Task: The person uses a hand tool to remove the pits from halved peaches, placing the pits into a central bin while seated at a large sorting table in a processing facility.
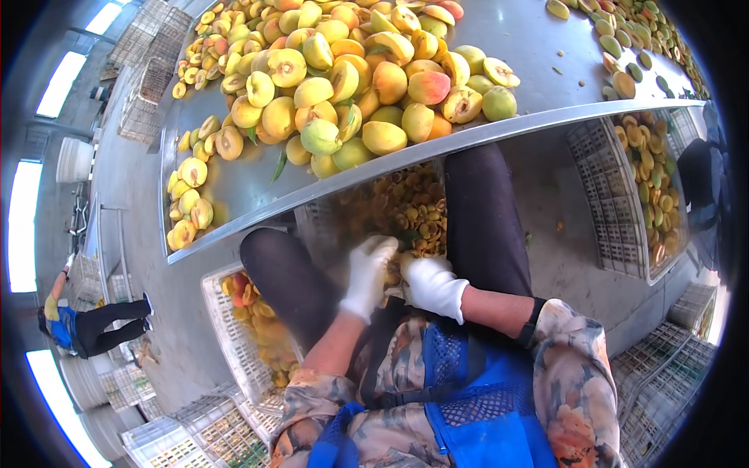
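My left hand, in a white glove, is curled around a blurred, brownish-yellow piece of peach above my lap. My right hand, gloved in white too, is bent close against it with its knuckles up. What my right fingers hold is hidden. Just beyond both hands, between my knees, lies a heap of small peach scraps under the table edge. Higher up, whole and halved yellow peaches are piled on a metal table; some halves show pits or hollows.
By my left leg stands a white plastic crate holding peaches. Another crate of halves is under the table at right. The raised table rim crosses above my knees. Stacked crates stand behind right. A person walks at far left.
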A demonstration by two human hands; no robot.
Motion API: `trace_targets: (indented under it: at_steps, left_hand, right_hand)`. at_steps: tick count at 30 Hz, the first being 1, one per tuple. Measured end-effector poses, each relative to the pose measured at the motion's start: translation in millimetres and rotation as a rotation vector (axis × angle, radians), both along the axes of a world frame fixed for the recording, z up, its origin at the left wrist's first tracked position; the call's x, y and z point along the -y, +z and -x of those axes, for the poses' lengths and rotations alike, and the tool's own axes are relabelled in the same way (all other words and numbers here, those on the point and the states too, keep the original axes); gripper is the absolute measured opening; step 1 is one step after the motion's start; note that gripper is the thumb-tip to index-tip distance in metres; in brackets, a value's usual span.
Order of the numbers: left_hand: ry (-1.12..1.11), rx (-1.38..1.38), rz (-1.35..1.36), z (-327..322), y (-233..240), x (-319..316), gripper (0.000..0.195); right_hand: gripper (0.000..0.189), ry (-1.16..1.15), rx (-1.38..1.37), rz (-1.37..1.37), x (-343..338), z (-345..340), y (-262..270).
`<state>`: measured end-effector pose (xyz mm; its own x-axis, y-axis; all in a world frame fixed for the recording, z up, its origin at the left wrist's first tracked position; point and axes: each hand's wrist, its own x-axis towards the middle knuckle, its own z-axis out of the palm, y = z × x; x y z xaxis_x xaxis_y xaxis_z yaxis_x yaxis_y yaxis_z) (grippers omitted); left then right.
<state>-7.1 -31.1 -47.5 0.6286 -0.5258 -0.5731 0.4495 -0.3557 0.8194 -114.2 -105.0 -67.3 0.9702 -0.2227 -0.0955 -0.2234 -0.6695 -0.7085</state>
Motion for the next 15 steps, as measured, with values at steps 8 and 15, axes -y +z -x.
trace_targets:
  at_steps: [8, 15]
  left_hand:
    - [-0.219, 0.086, 0.062, -4, 13, -1, 0.015]
    - [-0.183, 0.08, 0.143, 1, 13, -6, 0.014]
  right_hand:
    - [0.017, -0.072, -0.264, -1.209, 28, 1, 39]
    - [0.014, -0.071, -0.267, -1.262, 23, 4, 55]
